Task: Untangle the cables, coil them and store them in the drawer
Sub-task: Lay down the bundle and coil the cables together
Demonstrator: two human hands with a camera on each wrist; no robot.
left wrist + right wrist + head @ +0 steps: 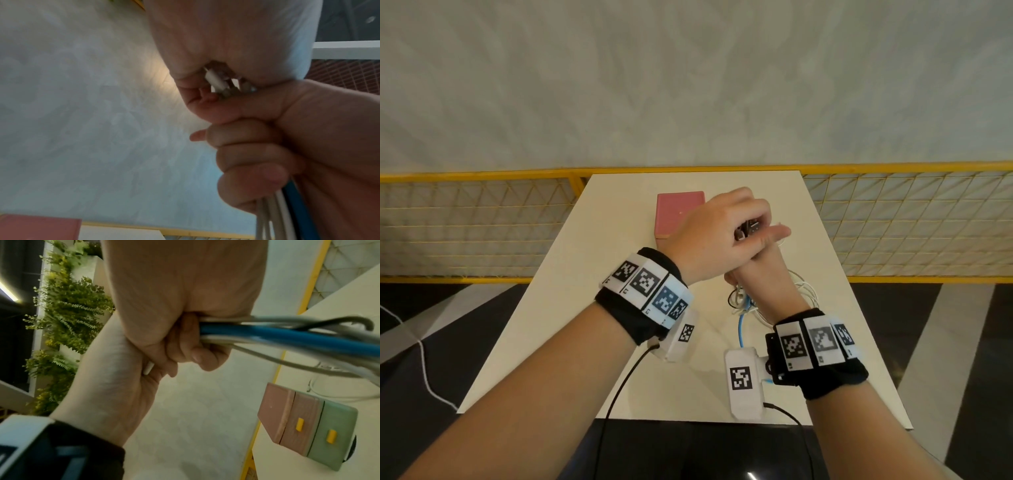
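The right hand (760, 274) is gripping a bundle of white, blue and black cables (287, 335), its fingers (193, 353) curling tightly round them above the cream rectangular counter (585, 308). The left hand (715, 233) is closing over the bundle's top, pinching what seem to be the plug ends (218, 81), mostly hidden between the palms. Loose loops are trailing onto the counter. The small pink-and-green drawer box (304, 426) is standing nearby, closed.
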